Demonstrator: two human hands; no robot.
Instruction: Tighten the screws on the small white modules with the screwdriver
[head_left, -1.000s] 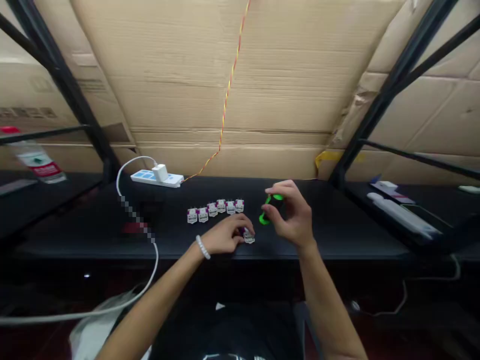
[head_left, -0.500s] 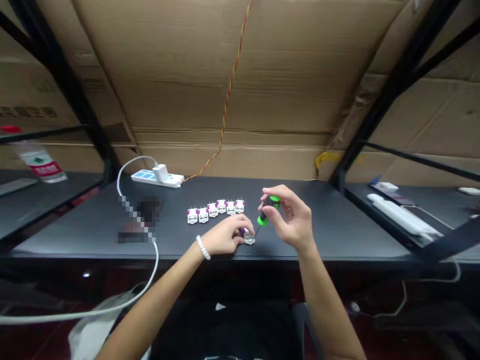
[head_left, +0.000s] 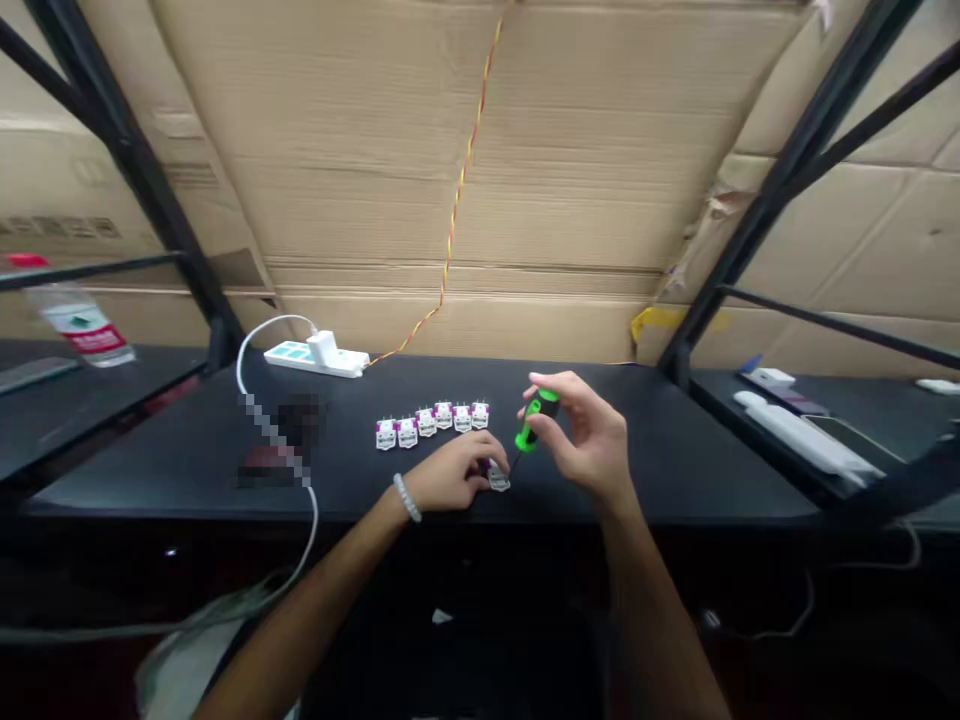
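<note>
My left hand (head_left: 459,470), with a pale beaded bracelet at the wrist, grips a small white and purple part (head_left: 498,478) against the table, its fingers partly covering it. In my right hand (head_left: 586,440) is a screwdriver (head_left: 537,420) with a green and black handle, pinched between thumb and fingers. Its thin shaft slants down to the left and the tip meets the part, or comes very near it; which one I cannot tell. Beyond my left hand several similar white and purple parts (head_left: 426,422) stand in a slanting row.
On the black table (head_left: 705,450), a white power strip (head_left: 352,363) with a plugged-in charger lies back left, its white cable running to the front edge. A red and yellow twisted wire (head_left: 454,220) climbs the cardboard wall. Black metal posts (head_left: 720,270) flank the table.
The screwdriver handle has turned a little in my right fingers. My left hand and the part it holds stay in place. The picture has become brighter at the wall.
</note>
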